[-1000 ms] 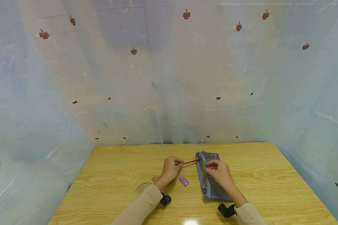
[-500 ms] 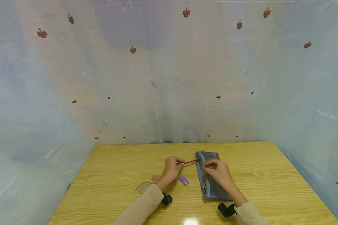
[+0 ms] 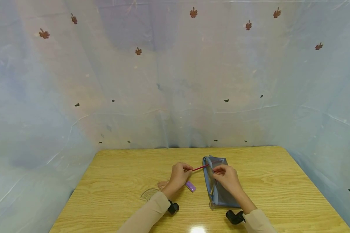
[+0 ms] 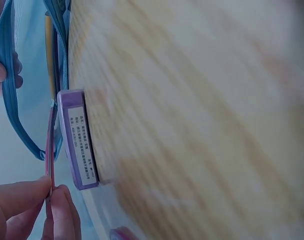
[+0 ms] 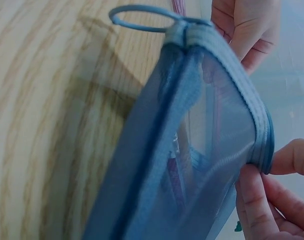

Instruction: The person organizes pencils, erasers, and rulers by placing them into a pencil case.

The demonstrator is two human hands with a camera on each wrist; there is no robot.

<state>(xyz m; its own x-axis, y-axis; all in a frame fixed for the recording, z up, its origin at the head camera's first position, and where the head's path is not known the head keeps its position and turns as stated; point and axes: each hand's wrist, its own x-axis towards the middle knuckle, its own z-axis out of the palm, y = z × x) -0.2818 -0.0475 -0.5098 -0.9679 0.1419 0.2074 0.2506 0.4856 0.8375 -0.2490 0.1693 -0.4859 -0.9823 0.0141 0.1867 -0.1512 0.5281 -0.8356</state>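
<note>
My left hand (image 3: 179, 176) pinches a slim red pencil-like stick (image 3: 199, 168) between thumb and fingers. Its far end reaches through the unzipped mouth of a blue mesh zip pouch (image 3: 226, 199). My right hand (image 3: 228, 179) pinches the zipper edge (image 5: 262, 135), and the mouth gapes. Through the mesh, some slender items show inside; a yellowish stick (image 4: 49, 55) stands at the opening. A purple block like an eraser (image 4: 78, 140), with a white printed label, lies on the table between my left hand and the pouch.
Left of my left wrist lie a grey fan-shaped openwork piece (image 3: 148, 194) and a pinkish one (image 3: 162, 185), partly behind the forearm. A ring (image 5: 142, 17) hangs at the pouch's near end. The wooden table (image 3: 128, 168) meets a pale curtain (image 3: 175, 81) behind.
My left hand has moved slightly right, and the red stick shows a shorter stretch outside the pouch. My right hand stays on the zipper edge.
</note>
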